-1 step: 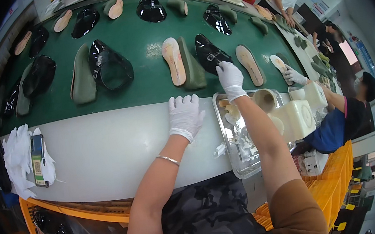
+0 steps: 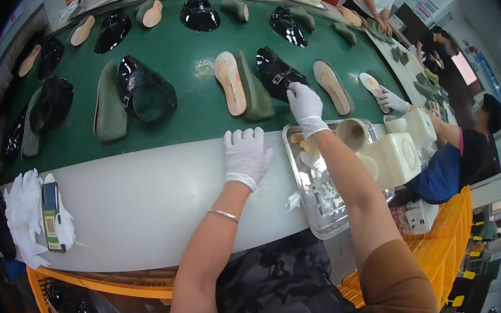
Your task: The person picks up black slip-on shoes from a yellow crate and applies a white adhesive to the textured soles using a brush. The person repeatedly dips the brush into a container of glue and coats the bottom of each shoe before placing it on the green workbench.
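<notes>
My right hand (image 2: pixel 306 108), in a thin white glove, is closed on the near end of a glossy black shoe upper (image 2: pixel 275 71) with a buckled strap. That upper lies on the green conveyor belt (image 2: pixel 187 44). My left hand (image 2: pixel 247 155), gloved too, lies flat at the edge of the pale table (image 2: pixel 145 198), fingers a little apart and holding nothing. Just beyond it are a pale insole (image 2: pixel 230 85) and an olive-green shoe last (image 2: pixel 254 92), side by side. Right of the upper lies another last with a pale insole (image 2: pixel 333 86).
A metal tray (image 2: pixel 323 210) beside my right forearm carries a cup (image 2: pixel 352 134) and a cream plastic container (image 2: pixel 396 159). Gloves (image 2: pixel 22 208) and a phone (image 2: pixel 52 215) lie at the left. A co-worker's gloved hand (image 2: pixel 392 100) holds an insole-covered last at the right.
The shoe upper and the lasts near it have shifted slightly left on the belt, and my right hand with them. My left hand has hardly moved.
</notes>
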`<action>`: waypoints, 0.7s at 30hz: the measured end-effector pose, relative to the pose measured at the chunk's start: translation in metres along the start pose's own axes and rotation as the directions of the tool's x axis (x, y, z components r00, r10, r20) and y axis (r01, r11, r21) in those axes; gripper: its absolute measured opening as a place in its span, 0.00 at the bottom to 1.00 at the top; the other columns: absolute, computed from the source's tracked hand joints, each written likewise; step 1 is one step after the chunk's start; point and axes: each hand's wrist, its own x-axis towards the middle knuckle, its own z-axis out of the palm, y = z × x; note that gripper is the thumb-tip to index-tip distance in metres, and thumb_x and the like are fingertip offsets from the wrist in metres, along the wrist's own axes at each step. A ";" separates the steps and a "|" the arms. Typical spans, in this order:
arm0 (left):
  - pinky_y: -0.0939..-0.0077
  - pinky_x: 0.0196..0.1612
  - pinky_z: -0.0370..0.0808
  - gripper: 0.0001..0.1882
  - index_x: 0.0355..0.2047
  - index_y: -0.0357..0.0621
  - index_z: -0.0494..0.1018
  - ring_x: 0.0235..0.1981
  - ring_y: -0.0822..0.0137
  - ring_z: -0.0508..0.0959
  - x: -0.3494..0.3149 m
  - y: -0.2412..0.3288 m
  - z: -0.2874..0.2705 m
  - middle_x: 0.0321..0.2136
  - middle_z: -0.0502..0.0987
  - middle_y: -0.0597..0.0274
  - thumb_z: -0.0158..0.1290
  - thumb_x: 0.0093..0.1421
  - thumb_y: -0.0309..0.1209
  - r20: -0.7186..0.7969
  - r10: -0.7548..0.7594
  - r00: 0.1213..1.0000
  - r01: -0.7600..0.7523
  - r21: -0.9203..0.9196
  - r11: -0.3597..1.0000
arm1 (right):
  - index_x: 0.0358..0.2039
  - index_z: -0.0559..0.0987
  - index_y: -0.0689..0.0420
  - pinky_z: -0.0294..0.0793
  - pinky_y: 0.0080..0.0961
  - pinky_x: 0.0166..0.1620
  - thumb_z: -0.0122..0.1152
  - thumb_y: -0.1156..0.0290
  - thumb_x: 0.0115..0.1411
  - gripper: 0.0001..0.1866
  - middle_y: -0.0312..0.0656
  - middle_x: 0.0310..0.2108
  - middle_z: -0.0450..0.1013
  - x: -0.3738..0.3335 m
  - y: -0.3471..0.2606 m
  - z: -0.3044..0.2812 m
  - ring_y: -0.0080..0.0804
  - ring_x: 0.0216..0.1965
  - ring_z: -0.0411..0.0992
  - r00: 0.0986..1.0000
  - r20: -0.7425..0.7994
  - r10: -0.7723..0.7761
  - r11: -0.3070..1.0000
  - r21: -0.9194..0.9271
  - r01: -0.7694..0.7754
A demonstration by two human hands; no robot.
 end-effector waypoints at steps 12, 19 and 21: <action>0.57 0.55 0.54 0.24 0.47 0.44 0.66 0.46 0.58 0.66 -0.003 0.000 0.008 0.39 0.70 0.57 0.53 0.50 0.40 -0.124 0.099 0.987 -0.100 -0.006 0.995 | 0.34 0.75 0.55 0.71 0.39 0.40 0.53 0.69 0.52 0.09 0.47 0.34 0.71 -0.077 -0.040 -0.035 0.47 0.36 0.71 0.950 -0.084 -0.300 0.827 0.473 0.303; 0.56 0.55 0.57 0.21 0.44 0.41 0.67 0.45 0.58 0.68 0.003 -0.012 0.016 0.39 0.70 0.53 0.49 0.52 0.39 -0.029 0.031 0.999 -0.030 0.018 0.999 | 0.31 0.77 0.55 0.69 0.38 0.41 0.50 0.61 0.55 0.12 0.47 0.31 0.73 -0.083 -0.084 -0.021 0.46 0.37 0.70 0.953 0.079 -0.292 0.847 0.485 0.219; 0.58 0.55 0.58 0.20 0.44 0.42 0.67 0.45 0.59 0.68 0.000 -0.011 0.019 0.39 0.70 0.54 0.46 0.54 0.39 -0.114 0.126 0.985 -0.109 0.143 0.984 | 0.31 0.77 0.55 0.69 0.38 0.41 0.50 0.60 0.55 0.13 0.46 0.31 0.73 -0.082 -0.086 -0.032 0.46 0.38 0.70 0.949 0.087 -0.302 0.817 0.537 0.211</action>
